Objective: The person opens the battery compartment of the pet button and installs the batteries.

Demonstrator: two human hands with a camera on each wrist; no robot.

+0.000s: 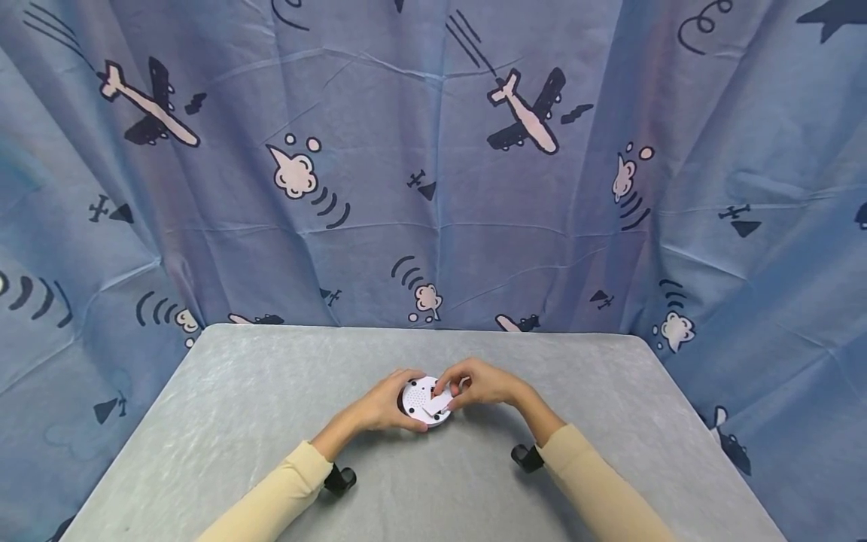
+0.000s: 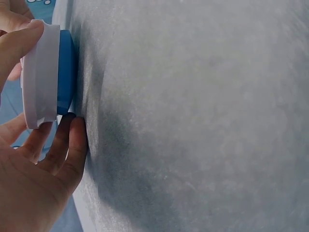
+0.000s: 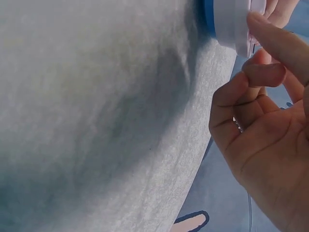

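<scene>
A round white device (image 1: 415, 396) with a patch of small holes and dark round spots faces up near the middle of the table. My left hand (image 1: 386, 403) grips its rim, thumb on the near side and fingers round the far side. The left wrist view shows its white casing (image 2: 42, 77) above a blue underside (image 2: 66, 72), held close to the tabletop. Over its upper face, my right hand (image 1: 482, 382) pinches a small white cover (image 1: 437, 405) between thumb and forefinger. The other right fingers (image 3: 229, 104) curl in. The cover partly hides what lies beneath.
A grey cloth-covered table (image 1: 271, 376) spreads out under both hands. Behind it hangs a blue curtain (image 1: 379, 188) printed with planes and clouds. Black wrist mounts (image 1: 341, 479) stick out at both sleeves.
</scene>
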